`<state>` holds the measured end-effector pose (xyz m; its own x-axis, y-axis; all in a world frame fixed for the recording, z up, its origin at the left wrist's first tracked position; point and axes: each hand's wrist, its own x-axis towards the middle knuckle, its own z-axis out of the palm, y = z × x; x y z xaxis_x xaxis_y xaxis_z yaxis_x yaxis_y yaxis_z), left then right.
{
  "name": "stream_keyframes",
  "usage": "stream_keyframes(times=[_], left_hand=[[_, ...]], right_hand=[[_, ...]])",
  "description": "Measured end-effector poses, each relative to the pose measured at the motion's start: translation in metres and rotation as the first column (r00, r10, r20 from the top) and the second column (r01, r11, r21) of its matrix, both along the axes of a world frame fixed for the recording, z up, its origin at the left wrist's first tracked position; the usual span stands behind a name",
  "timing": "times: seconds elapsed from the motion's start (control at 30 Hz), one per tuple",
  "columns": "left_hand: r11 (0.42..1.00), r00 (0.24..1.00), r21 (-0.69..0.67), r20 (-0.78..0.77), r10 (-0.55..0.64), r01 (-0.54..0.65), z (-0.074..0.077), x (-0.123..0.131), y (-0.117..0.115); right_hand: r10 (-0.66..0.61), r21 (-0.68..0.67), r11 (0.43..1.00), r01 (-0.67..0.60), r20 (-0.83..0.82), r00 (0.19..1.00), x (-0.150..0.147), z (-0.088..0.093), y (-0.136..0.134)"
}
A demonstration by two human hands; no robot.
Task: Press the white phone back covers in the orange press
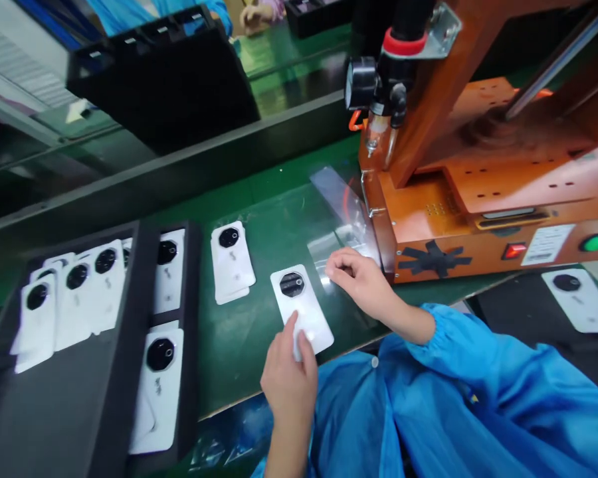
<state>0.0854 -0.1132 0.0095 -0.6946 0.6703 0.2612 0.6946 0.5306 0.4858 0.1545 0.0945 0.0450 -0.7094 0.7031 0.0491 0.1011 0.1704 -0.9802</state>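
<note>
A white phone back cover [313,317] with a round black camera area lies tilted on the green mat. My left hand [290,368] rests its outstretched index finger and thumb on the lower part of this cover, not wrapped round it. To the right, my right hand [361,279] is closed in a pinch above the mat; whatever lies between its fingertips is too small to make out. Close to those fingertips is a sheet of clear film [319,249]. Further left, a small stack of white back covers [233,262] sits on the mat.
A black divided tray [134,299] with several white covers stands at left. An orange press machine [483,245] with a pressure gauge [361,83] fills the right. Another cover [581,302] lies on a black surface at far right. A co-worker's hand [259,16] shows behind.
</note>
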Motion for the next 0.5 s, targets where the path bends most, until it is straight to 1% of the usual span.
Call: stream_keyframes(times=[0.07, 0.13, 0.23, 0.3, 0.33, 0.4, 0.5], left_hand=[[0.991, 0.999, -0.133, -0.024, -0.039, 0.036, 0.0, 0.01, -0.003], [0.977, 0.997, -0.203, -0.038, -0.07, 0.06, 0.003, 0.009, -0.008], [0.971, 0.975, -0.184, -0.131, -0.178, 0.153, 0.003, 0.003, -0.015], [0.959, 0.951, -0.17, -0.172, -0.257, 0.228, -0.001, 0.002, -0.017], [0.954, 0.945, -0.172, -0.173, -0.276, 0.247, -0.004, 0.003, -0.017], [0.957, 0.949, -0.166, -0.169, -0.264, 0.237, -0.011, 0.006, -0.015], [0.969, 0.958, -0.131, -0.175, -0.229, 0.208, -0.019, 0.009, -0.014]], right_hand=[[-0.031, 0.039, 0.999, 0.03, 0.017, 0.999, -0.007, -0.005, 0.004], [-0.052, 0.079, 0.996, 0.05, 0.028, 0.998, -0.011, -0.008, 0.006], [-0.068, 0.125, 0.99, 0.064, 0.03, 0.997, -0.013, -0.011, 0.007], [-0.074, 0.155, 0.986, 0.068, 0.033, 0.997, -0.015, -0.011, 0.006], [-0.075, 0.177, 0.982, 0.066, 0.045, 0.996, -0.017, -0.011, 0.004], [-0.066, 0.232, 0.972, 0.041, 0.102, 0.993, -0.022, -0.01, -0.001], [-0.012, 0.289, 0.956, -0.053, 0.219, 0.976, -0.031, -0.007, -0.012]])
